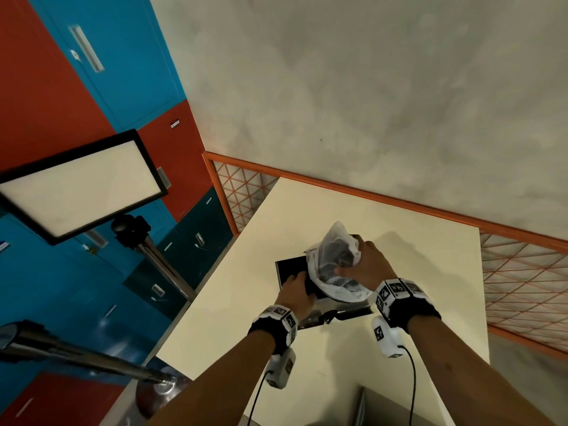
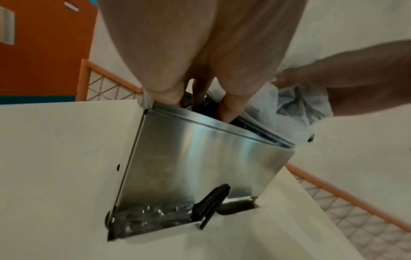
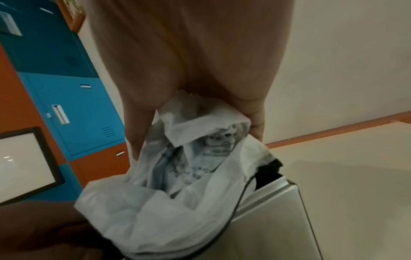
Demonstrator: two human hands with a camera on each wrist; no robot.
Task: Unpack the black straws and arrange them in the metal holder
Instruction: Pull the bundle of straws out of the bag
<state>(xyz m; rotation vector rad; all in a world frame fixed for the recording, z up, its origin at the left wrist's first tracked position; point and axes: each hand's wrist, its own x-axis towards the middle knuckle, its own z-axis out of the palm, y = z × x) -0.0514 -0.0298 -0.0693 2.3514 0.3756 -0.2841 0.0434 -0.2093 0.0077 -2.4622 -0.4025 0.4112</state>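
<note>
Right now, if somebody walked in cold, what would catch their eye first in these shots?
Probably the crumpled white plastic bag, gripped by the right hand over the open top of the metal holder on the cream table. The left hand reaches its fingers into that opening. Next, black straws poking out at the holder's bottom slot, and the red and blue lockers at left.

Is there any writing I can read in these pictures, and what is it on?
None can be read.
Plastic bag: dark print with a picture, too blurred.
Small label on the red locker: too small.
Wrist bands: black-and-white square code patterns, no words.
</note>
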